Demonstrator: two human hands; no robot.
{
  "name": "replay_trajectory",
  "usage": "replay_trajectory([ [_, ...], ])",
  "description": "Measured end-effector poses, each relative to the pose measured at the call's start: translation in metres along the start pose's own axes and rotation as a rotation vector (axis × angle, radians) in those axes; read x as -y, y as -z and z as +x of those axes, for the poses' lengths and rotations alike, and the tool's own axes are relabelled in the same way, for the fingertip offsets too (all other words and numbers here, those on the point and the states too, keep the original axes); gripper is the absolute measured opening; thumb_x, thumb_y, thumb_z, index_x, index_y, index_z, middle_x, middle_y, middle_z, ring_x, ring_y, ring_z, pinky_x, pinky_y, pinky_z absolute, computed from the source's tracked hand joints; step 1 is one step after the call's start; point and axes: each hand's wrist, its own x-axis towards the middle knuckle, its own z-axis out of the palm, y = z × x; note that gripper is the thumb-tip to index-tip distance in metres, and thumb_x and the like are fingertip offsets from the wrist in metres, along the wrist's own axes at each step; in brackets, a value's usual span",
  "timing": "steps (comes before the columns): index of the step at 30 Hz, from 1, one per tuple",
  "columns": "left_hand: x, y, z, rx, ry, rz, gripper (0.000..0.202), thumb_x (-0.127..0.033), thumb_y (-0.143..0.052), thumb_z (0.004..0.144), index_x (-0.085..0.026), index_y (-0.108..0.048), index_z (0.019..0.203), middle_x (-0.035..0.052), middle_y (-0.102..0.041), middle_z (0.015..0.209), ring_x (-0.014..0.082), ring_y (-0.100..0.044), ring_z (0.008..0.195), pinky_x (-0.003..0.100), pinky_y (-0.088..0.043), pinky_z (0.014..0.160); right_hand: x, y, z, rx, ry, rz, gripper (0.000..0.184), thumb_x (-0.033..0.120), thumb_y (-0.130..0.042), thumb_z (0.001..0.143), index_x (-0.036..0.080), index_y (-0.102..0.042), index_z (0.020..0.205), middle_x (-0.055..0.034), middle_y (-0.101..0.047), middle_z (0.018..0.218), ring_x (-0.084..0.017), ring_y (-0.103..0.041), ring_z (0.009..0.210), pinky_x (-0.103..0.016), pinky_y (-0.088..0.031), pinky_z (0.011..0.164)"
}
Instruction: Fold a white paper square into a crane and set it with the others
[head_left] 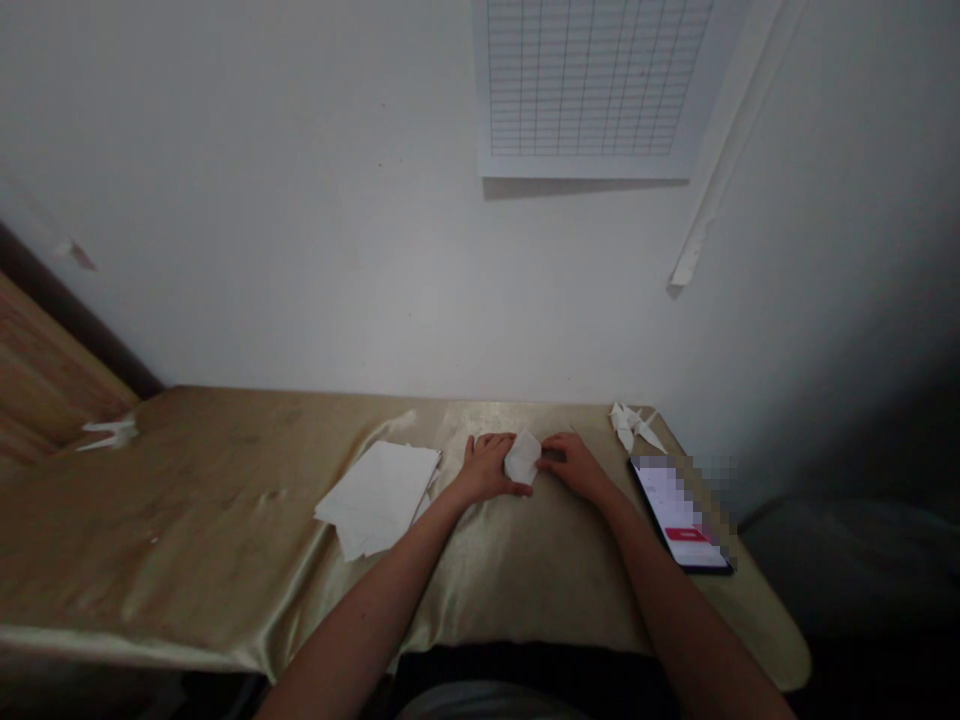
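A small folded piece of white paper [523, 458] lies on the gold satin tablecloth [225, 520] near the wall. My left hand [487, 468] curls around its left side, fingers closed on the paper's edge. My right hand [571, 462] pinches the paper's right edge with closed fingers. Both forearms reach in from the bottom of the view.
A stack of white paper sheets [379, 497] lies left of my hands. Folded white paper figures [632, 425] rest at the far right by the wall. A phone [680, 512] with a lit screen lies at the right. White scraps [111, 433] sit at the table's far left corner.
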Motion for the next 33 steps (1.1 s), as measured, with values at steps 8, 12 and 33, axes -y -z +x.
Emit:
replay_trajectory([
  [8, -0.001, 0.002, 0.0, 0.0, -0.002, 0.001, 0.094, -0.063, -0.083, 0.064, -0.029, -0.05, 0.145, 0.0103, -0.05, 0.153, 0.0377, -0.037, 0.144, 0.062, -0.013, 0.122, -0.001, 0.004, 0.001, 0.008, 0.01, -0.023, 0.017, 0.029, -0.072, 0.08, 0.022, -0.08, 0.094, -0.0071, -0.074, 0.107, -0.024, -0.061, 0.108, -0.041, -0.041, 0.104],
  [12, 0.0, 0.002, 0.0, 0.003, -0.01, 0.006, 0.093, -0.063, -0.083, 0.063, -0.028, -0.052, 0.143, 0.01, -0.05, 0.154, 0.0374, -0.037, 0.144, 0.061, -0.015, 0.122, -0.003, -0.002, 0.001, -0.031, 0.015, -0.043, 0.016, 0.03, -0.073, 0.08, 0.021, -0.08, 0.091, -0.0074, -0.074, 0.104, -0.024, -0.06, 0.108, -0.04, -0.041, 0.103],
  [33, 0.004, -0.002, 0.002, -0.019, -0.04, -0.015, 0.091, -0.064, -0.085, 0.059, -0.029, -0.057, 0.139, 0.0103, -0.049, 0.154, 0.0393, -0.037, 0.144, 0.065, -0.013, 0.121, -0.007, -0.017, 0.006, -0.131, -0.043, -0.041, 0.009, 0.026, -0.083, 0.072, 0.022, -0.075, 0.073, -0.0049, -0.072, 0.089, -0.024, -0.058, 0.1, -0.045, -0.033, 0.108],
])
